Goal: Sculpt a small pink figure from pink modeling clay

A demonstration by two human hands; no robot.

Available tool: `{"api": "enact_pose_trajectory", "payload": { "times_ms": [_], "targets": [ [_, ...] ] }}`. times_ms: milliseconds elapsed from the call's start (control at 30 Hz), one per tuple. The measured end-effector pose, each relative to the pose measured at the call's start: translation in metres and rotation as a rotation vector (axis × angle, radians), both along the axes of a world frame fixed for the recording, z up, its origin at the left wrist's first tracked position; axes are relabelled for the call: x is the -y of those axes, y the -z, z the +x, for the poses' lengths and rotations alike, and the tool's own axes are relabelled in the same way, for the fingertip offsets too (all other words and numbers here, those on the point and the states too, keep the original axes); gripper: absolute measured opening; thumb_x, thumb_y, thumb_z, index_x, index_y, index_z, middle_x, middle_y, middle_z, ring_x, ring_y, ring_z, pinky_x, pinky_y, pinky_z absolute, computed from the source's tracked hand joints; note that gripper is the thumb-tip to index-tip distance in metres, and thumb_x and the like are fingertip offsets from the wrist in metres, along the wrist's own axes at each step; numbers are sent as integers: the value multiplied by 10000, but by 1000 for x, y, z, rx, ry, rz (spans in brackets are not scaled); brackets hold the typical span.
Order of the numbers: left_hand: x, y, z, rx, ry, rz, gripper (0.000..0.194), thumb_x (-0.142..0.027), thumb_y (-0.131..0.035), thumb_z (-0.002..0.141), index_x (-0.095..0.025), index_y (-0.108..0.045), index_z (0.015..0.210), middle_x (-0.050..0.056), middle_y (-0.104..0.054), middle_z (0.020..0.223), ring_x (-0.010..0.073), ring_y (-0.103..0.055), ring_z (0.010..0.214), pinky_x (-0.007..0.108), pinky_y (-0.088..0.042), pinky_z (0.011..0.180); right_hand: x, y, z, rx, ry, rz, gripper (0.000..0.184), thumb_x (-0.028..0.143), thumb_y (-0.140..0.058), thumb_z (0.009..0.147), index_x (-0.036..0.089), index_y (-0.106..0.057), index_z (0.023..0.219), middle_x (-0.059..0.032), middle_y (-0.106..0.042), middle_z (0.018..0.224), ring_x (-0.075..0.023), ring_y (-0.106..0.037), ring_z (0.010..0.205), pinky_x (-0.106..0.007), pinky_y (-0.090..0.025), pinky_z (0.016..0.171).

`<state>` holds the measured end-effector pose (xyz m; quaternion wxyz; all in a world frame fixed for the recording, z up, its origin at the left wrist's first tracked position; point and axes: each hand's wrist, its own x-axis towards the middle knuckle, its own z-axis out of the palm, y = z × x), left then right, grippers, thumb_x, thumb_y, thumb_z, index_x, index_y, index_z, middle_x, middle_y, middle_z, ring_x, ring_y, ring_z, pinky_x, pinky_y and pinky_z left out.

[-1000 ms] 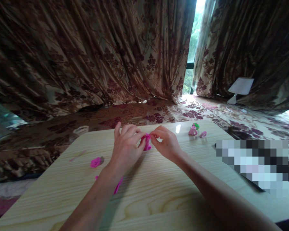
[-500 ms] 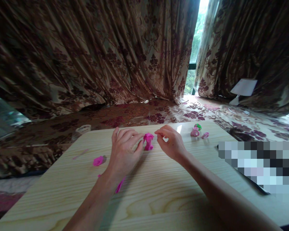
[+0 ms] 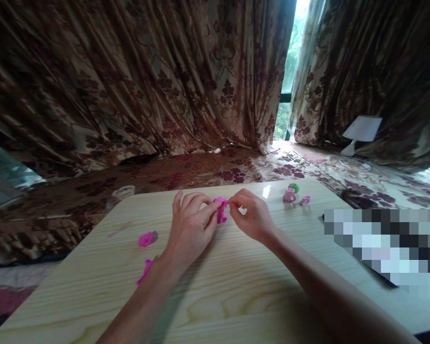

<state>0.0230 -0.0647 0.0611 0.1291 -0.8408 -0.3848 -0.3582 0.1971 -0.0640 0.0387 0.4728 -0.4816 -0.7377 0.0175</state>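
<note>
A small bright pink modelling clay figure (image 3: pixel 221 214) stands upright on the wooden table, flared at its top and foot. From the left, my left hand (image 3: pixel 195 222) grips it between thumb and forefinger, hiding part of that side. The closed thumb and forefinger of my right hand (image 3: pixel 251 214) pinch a bit of pink at its upper right edge. Left of my hands lies a pink clay lump (image 3: pixel 146 239). Nearer to me, a second pink piece (image 3: pixel 145 271) is partly covered by my left forearm.
Pale pink pieces (image 3: pixel 289 195) and a green ball-like thing (image 3: pixel 294 188) sit at the table's back right. A blurred-out flat object (image 3: pixel 383 248) lies along the right edge. A clear container (image 3: pixel 123 192) stands past the back left corner, and a white lamp (image 3: pixel 362 129) is farther off.
My right hand has come in from a small gap to the figure's upper right edge. The left hand has shifted slightly right, with its thumb now closed against the figure.
</note>
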Motion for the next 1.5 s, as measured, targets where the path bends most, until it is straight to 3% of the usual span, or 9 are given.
{"api": "enact_pose_trajectory", "payload": {
  "times_ms": [400,1067,1500],
  "targets": [
    [-9,4,-13,128,-60,-19,187,-245,-528,809,-254,-664,937,29,-641,917,197,-536,957,466,-248,1019,1,0,2,-33,-43,58,238,114,-480,802,199,-662,928,-43,-601,839,-140,-566,758,-251,-448,675],
    [-9,9,-11,168,-39,-111,201,-246,-516,818,-239,-665,953,38,-654,892,208,-531,931,438,-317,949,4,-3,-1,44,-117,59,357,88,-459,807,241,-639,1075,-58,-593,896,-159,-556,800,-273,-461,715],
    [-11,16,-10,200,-56,-149,341,-247,-531,807,-230,-565,1145,46,-649,960,210,-541,935,431,-335,941,5,6,7,-14,-122,89,383,92,-446,824,245,-586,1146,-56,-585,921,-154,-555,809,-277,-462,720]
  ]
}}
